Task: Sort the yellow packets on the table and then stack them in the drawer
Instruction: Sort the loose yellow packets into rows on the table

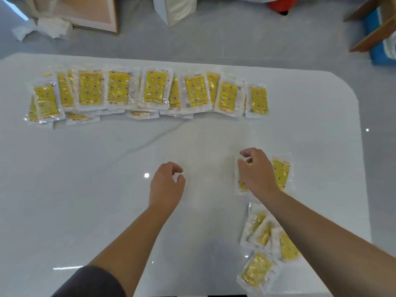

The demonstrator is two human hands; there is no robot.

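Observation:
Several yellow packets in clear wrappers lie in an overlapping row (pixel 150 93) along the far side of the white table (pixel 85 179). Two more packets (pixel 281 172) lie side by side at the right, and my right hand (pixel 257 170) hovers over the left one with fingers curled loosely, holding nothing that I can see. A loose pile of packets (pixel 265 243) lies near the front right edge, partly under my right forearm. My left hand (pixel 167 183) hangs above bare table at the centre, fingers loosely curled and empty. No drawer is in view.
Beyond the table the grey floor holds a framed board with crumpled white wrapping (pixel 51 26), a white box (pixel 173 9), a red object (pixel 282 5) and a wooden frame over a blue item (pixel 377 31). The table's right corner is rounded.

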